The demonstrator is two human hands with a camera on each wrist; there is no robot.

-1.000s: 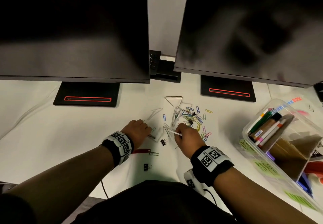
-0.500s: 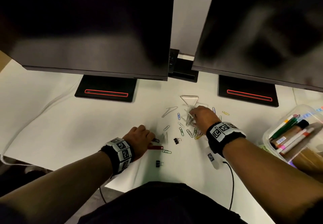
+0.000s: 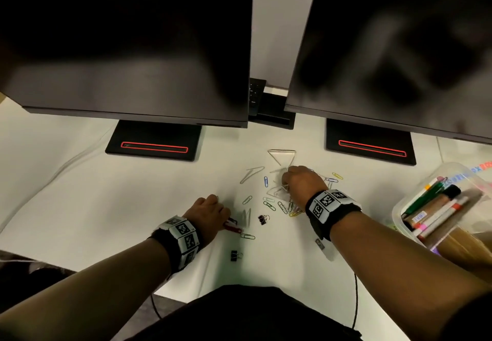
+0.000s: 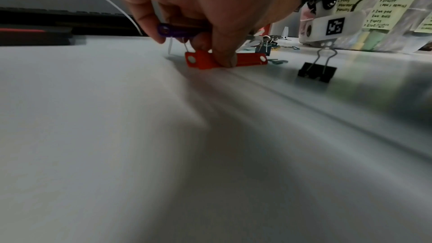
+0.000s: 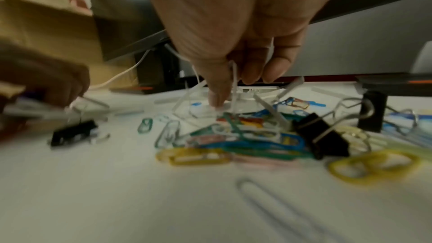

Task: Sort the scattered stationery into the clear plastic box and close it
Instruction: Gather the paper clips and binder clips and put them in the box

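Note:
My left hand (image 3: 213,211) rests low on the white desk. It grips a purple flat clip (image 4: 174,30) in curled fingers, and its thumb and a finger pinch a red flat clip (image 4: 203,60) that lies on the desk. My right hand (image 3: 296,183) hovers over a pile of coloured paper clips (image 5: 236,141) and pinches thin white plastic strips (image 5: 233,78) between thumb and fingers. The clear plastic box (image 3: 398,209) stands open at the right edge with markers (image 3: 436,207) inside.
Black binder clips lie loose: one (image 3: 235,255) near the front edge, one (image 3: 263,219) between my hands, one (image 5: 321,136) in the pile. A wire triangle (image 3: 281,157) lies beyond the pile. Two monitors on black stands (image 3: 154,143) overhang the back of the desk.
My left hand has drawn back toward me onto the red clip. My right hand, holding a white strip, has reached away from me into the paper clip pile.

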